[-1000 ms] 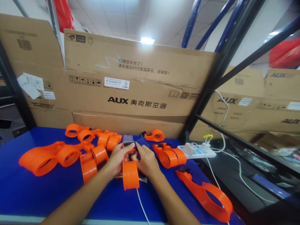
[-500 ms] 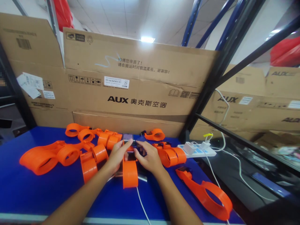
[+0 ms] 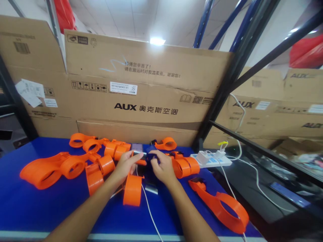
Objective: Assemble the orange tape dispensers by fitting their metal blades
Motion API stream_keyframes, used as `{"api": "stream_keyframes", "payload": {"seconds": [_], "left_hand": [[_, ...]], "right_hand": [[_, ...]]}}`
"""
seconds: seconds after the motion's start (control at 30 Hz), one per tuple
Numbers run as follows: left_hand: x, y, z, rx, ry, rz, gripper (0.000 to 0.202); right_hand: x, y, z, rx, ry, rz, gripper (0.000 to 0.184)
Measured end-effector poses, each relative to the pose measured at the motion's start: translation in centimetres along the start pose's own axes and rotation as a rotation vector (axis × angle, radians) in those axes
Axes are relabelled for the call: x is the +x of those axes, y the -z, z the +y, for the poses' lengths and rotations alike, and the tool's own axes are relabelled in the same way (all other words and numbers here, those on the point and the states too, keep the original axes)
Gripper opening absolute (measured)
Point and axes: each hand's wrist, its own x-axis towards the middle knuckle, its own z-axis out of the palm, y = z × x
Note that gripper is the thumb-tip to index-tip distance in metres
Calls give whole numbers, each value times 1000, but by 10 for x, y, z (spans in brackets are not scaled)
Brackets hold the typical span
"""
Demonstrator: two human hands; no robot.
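My left hand [image 3: 124, 167] is closed around the head end of an orange tape dispenser [image 3: 132, 191], its ring hanging toward me. The thumb lies along a thin strip at that end. My right hand [image 3: 163, 168] is curled, pinching a small dark blue piece [image 3: 150, 156] just right of the dispenser's head; whether the two parts touch I cannot tell. Below the hands, a small metallic plate [image 3: 151, 189] lies on the blue table [image 3: 106, 218]. Behind my hands sits a phone-like device [image 3: 137, 147], partly hidden.
Several orange dispensers lie left, including one long piece [image 3: 45, 169]; others lie right, with a large one [image 3: 222, 208] near the front. A white power strip [image 3: 212, 160] with plugs and cables stands right. Cardboard [image 3: 141, 90] walls the back; a black post [image 3: 227, 80] rises right.
My right hand has drawn slightly right, away from the dispenser's head, with the dark blue piece in its fingers. The dispenser's ring has swung left, uncovering the metallic plate.
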Motion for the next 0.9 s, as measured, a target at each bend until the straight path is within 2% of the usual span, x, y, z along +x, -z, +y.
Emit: {"api": "stream_keyframes", "payload": {"seconds": [0.1, 0.17, 0.4, 0.57, 0.67, 0.77, 0.9], "left_hand": [[0, 0, 1, -23, 12, -11, 38], [1, 0, 1, -25, 0, -6, 39], [2, 0, -4, -54, -17, 57, 39], [2, 0, -5, -25, -15, 27, 39], [2, -2, -4, -10, -3, 21, 41], [0, -3, -2, -16, -3, 37, 42], [0, -4, -2, -70, -2, 70, 45]], "right_hand": [[4, 9, 4, 19, -84, 58, 24], [6, 14, 6, -36, -112, 36, 22], [7, 16, 5, -364, -132, -303, 18], [6, 16, 10, -384, -28, -464, 14], [5, 14, 13, -368, -13, -443, 18], [6, 11, 11, -295, -25, -318, 25], [6, 10, -2, -65, 25, -154, 35]]}}
